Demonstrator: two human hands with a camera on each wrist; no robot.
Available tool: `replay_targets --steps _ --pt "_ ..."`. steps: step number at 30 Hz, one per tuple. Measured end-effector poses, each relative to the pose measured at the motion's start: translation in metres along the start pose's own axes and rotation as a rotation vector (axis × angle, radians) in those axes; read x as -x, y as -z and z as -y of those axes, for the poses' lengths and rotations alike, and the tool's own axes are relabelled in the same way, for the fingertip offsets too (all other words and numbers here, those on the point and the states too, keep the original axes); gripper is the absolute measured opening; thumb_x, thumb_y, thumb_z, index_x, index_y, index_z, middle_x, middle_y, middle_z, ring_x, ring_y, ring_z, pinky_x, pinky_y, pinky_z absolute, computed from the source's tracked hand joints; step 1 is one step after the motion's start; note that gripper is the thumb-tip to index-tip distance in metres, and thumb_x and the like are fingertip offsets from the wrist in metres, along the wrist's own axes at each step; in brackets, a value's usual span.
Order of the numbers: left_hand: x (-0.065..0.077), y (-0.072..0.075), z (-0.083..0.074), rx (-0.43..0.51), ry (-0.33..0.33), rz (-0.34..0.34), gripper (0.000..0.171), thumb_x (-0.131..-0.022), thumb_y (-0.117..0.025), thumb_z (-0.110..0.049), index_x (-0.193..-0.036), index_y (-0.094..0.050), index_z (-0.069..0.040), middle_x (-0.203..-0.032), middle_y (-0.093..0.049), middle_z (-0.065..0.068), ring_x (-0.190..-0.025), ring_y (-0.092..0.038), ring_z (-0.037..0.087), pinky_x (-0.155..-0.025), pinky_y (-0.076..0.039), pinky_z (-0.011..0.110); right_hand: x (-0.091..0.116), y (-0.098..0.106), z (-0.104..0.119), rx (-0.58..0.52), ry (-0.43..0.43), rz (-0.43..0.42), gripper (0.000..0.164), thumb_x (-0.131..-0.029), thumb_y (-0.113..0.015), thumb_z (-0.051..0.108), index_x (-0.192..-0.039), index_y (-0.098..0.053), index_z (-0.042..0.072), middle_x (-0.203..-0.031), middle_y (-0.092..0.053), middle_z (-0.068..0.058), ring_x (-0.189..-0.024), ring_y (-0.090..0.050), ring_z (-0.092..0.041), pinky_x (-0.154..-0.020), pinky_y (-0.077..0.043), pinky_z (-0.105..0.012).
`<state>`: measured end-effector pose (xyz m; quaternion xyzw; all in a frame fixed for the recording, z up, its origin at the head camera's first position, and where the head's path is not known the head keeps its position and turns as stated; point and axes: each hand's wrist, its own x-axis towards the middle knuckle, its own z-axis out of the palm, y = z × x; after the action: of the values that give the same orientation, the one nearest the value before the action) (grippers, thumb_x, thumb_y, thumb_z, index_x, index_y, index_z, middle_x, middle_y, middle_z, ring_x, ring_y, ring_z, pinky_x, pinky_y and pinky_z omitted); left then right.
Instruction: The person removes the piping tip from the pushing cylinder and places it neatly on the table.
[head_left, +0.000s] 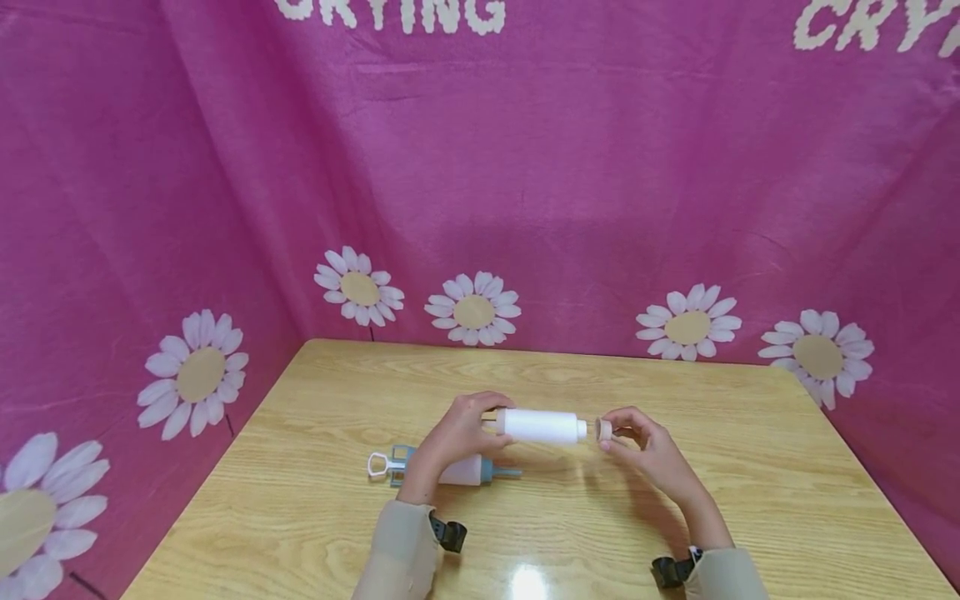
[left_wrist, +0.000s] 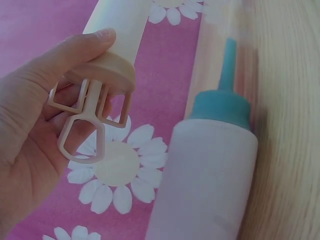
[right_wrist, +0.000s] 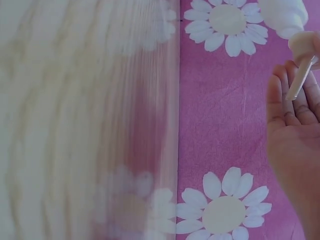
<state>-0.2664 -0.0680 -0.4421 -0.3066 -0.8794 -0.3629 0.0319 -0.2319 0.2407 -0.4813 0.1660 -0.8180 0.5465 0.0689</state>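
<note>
My left hand (head_left: 465,427) grips the rear end of a syringe with a white barrel (head_left: 542,426), its thumb along the side. In the left wrist view a beige collar with finger loops and a pale plunger ring (left_wrist: 100,142) stick out behind that hand. The barrel lies level above the table, its narrow front neck pointing right. My right hand (head_left: 647,450) pinches a beige nozzle cap (head_left: 604,430) a short way off the neck. The cap's thin spout (right_wrist: 300,80) points back towards the palm. Below the left forearm lies a second syringe (left_wrist: 207,175), partly covered by that arm in the head view.
The second syringe has a teal nozzle (head_left: 505,472) pointing right and a white pull ring (head_left: 377,464) at its left. All this is over a wooden table (head_left: 570,533). A pink cloth (head_left: 525,167) with daisies hangs behind and to the left.
</note>
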Motion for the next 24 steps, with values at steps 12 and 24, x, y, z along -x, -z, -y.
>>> replay_targets --steps 12,24 --pt "-0.005 -0.004 0.015 -0.009 0.111 0.091 0.042 -0.079 -0.082 -0.020 -0.117 -0.068 -0.010 -0.119 -0.069 0.005 -0.100 -0.062 0.016 -0.083 -0.055 0.030 0.006 0.004 -0.002 -0.006 -0.011 0.021 0.028 -0.091 -0.069 0.011 -0.116 -0.059 0.003 -0.105 -0.063 0.012 -0.098 -0.056 0.001 -0.088 -0.048 -0.020" --pt "-0.011 -0.010 0.026 -0.050 0.135 0.149 0.038 -0.080 -0.082 -0.020 -0.114 -0.069 -0.008 -0.114 -0.070 0.007 -0.093 -0.059 0.014 -0.078 -0.053 0.027 0.007 0.007 -0.001 -0.007 0.004 0.046 0.024 -0.093 -0.067 0.013 -0.115 -0.060 0.006 -0.110 -0.065 -0.002 -0.099 -0.057 -0.002 -0.089 -0.048 -0.023"
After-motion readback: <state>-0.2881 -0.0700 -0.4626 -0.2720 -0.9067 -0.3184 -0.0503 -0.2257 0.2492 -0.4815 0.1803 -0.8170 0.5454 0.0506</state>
